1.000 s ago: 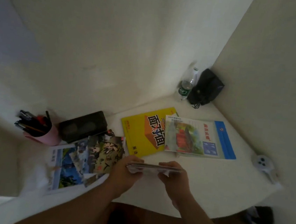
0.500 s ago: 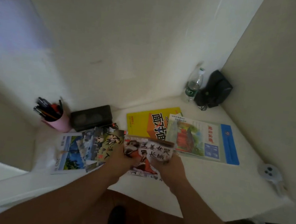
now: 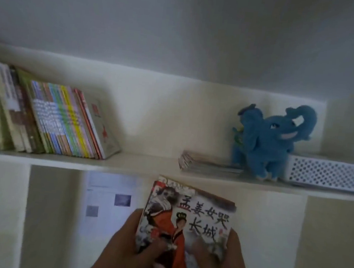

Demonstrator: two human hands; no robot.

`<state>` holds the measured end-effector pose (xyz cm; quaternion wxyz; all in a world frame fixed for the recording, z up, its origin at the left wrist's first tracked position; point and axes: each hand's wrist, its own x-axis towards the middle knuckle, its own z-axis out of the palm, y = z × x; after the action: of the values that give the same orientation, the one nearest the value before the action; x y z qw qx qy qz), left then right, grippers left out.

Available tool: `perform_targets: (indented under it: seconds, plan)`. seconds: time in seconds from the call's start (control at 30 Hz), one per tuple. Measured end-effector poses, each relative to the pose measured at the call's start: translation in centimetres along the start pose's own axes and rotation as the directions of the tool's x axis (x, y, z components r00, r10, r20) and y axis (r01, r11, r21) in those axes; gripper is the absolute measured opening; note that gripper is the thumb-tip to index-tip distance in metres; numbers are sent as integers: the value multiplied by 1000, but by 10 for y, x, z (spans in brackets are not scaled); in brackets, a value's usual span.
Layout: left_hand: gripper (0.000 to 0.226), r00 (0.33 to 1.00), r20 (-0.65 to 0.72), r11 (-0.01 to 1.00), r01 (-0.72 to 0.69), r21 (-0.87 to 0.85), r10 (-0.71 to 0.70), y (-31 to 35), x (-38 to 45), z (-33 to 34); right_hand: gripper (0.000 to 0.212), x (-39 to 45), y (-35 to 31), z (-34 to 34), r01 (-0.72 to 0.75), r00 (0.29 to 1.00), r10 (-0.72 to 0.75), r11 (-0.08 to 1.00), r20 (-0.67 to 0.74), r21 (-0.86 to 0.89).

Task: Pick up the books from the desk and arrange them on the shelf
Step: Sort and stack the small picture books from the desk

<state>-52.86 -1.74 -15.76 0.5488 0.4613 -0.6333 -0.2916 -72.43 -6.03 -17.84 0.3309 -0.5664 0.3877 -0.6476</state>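
Hands: left hand [image 3: 126, 246] and right hand [image 3: 222, 258] gripping picture book [image 3: 186, 220] by its edges.
Shelf [image 3: 124, 164]: just above.
Risk: clipping shelf lip, toppling leaning row [image 3: 48, 120] upper-left.

The white shelf [image 3: 146, 167] carries leaning books [image 3: 42, 117], a flat book stack [image 3: 207, 164], a blue plush elephant [image 3: 267, 139] and a perforated basket [image 3: 324, 173].

Two bare hands seen at the bottom edge, left hand [image 3: 125, 246] and right hand [image 3: 226, 261], no glove, ring, watch or bracelet seen, wrists uncovered, no sleeve reached by the view, fingers blurred, nails not made out
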Motion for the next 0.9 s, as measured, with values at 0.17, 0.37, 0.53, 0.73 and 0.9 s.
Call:
perform_targets:
  seconds: [0.17,0.37,0.53,0.73,0.9]
  plan:
    - [44,989,-124,976,-101,-190,79,61,61,-14,65,38,-65,4,24,986,-29,999,166,33]
    - [18,996,38,941,94,-326,-86,99,175,-5,19,166,-116,5,88,989,-99,991,-107,-98]
    - [28,983,32,979,182,-91,-180,93,239,8,29,240,-98,1,-22,977,-42,956,-210,-293]
    - [36,980,16,969,193,152,-197,63,270,38,25,252,-72,-8,-61,971,-139,637,-192,-769]
    - [87,981,26,908,167,383,-191,52,282,45,26,250,-49,-14,-66,963,-204,456,-177,-887]
